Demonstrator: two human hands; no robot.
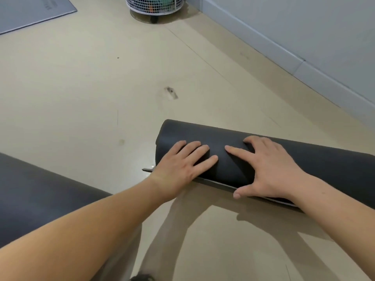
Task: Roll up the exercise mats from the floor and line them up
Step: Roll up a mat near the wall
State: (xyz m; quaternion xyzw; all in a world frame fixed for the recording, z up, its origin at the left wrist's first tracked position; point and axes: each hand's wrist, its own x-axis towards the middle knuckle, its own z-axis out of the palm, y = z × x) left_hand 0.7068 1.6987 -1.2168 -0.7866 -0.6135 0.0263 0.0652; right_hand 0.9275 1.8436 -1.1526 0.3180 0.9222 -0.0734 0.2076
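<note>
Where the mat (316, 161) runs out of view rightward, its end is unseen. Left hand (182, 165) and right hand (269, 171) press flat on it, fingers straight; open floor (91, 88) lies beyond.

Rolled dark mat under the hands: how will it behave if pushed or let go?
Likely rolls easily: the rolled mat is a cylinder lying on glossy floor. It may spring open if released: its loose edge sticks out underneath, and the left hand and right hand press flat on it. Seems soft, not stiff.
</note>
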